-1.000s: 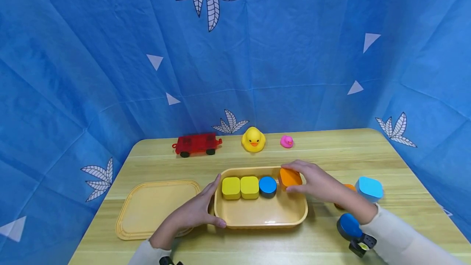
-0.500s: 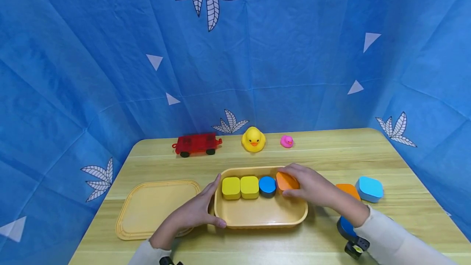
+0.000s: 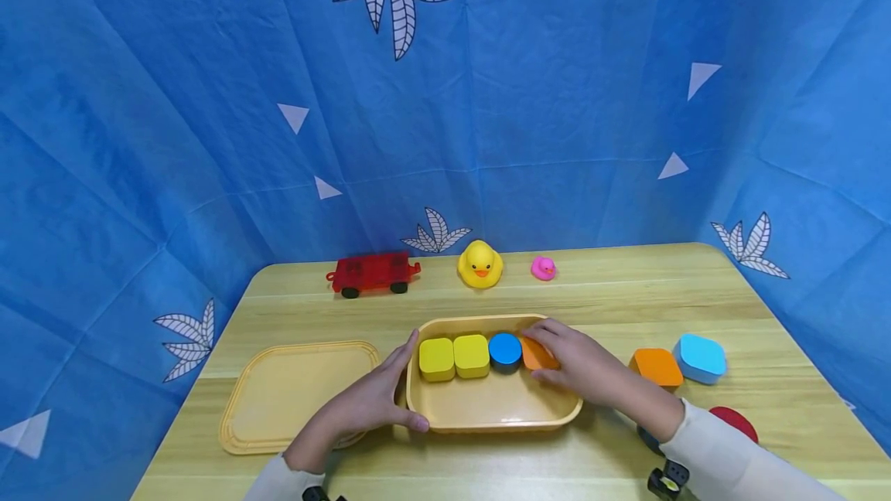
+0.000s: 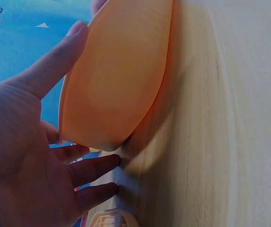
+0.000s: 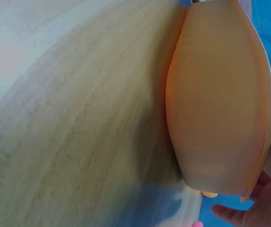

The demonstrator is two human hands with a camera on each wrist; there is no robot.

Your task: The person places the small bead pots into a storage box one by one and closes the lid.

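A pale orange plastic box point(image 3: 494, 408) stands on the table. Along its back side, from left to right, sit two yellow rounded-square blocks point(image 3: 437, 359), a blue round block point(image 3: 505, 352) and an orange block point(image 3: 537, 354). My right hand point(image 3: 574, 362) reaches over the right rim and holds the orange block inside the box, hiding part of it. In the right wrist view the box wall point(image 5: 215, 104) hides that grip. My left hand point(image 3: 369, 397) steadies the box's left end with fingers extended, its thumb along the front wall point(image 4: 111, 75).
A flat lid point(image 3: 299, 393) lies left of the box. Behind stand a red toy wagon point(image 3: 372, 273), a yellow duck point(image 3: 480, 265) and a small pink duck point(image 3: 544, 268). Right of the box are an orange block point(image 3: 657, 368), a light-blue block point(image 3: 699, 358) and a red piece point(image 3: 735, 422).
My right hand has moved the orange block left and down, beside the blue one in the box. As the right forearm shifted, the red piece came into view. The left hand has stayed put.
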